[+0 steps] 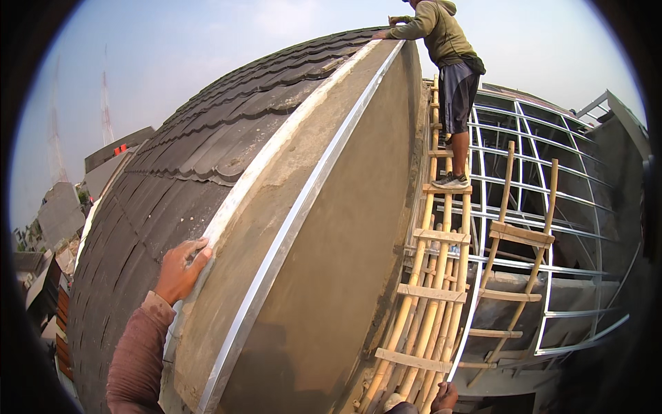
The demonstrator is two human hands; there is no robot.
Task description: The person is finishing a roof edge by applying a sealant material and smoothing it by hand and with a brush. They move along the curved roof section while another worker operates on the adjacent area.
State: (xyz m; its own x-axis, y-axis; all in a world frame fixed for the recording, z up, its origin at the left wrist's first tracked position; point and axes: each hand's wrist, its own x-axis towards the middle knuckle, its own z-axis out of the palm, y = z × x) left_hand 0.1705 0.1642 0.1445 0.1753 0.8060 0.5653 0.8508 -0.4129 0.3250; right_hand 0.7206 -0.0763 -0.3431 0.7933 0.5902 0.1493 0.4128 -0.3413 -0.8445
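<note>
My left hand (185, 268) is closed over the white edge strip (255, 169) that runs up between the dark roof tiles and the cement wall. Its fingers curl onto the strip and the thumb lies toward the wall. A long silver metal straightedge (298, 207) lies along the sloping top of the grey-brown cement wall (338, 234), a little right of that hand. At the bottom edge, my right hand (445, 398) is closed beside the bamboo poles (431, 331) and the lower end of a white metal strip (463, 338). What it grips is hidden.
Dark roof tiles (158, 200) slope down to the left. Another person (448, 48) stands high on a bamboo walkway with wooden rungs (433, 292), a hand on the wall's top. Right of it are a bamboo ladder (522, 233) and an open metal roof frame (572, 172) with gaps.
</note>
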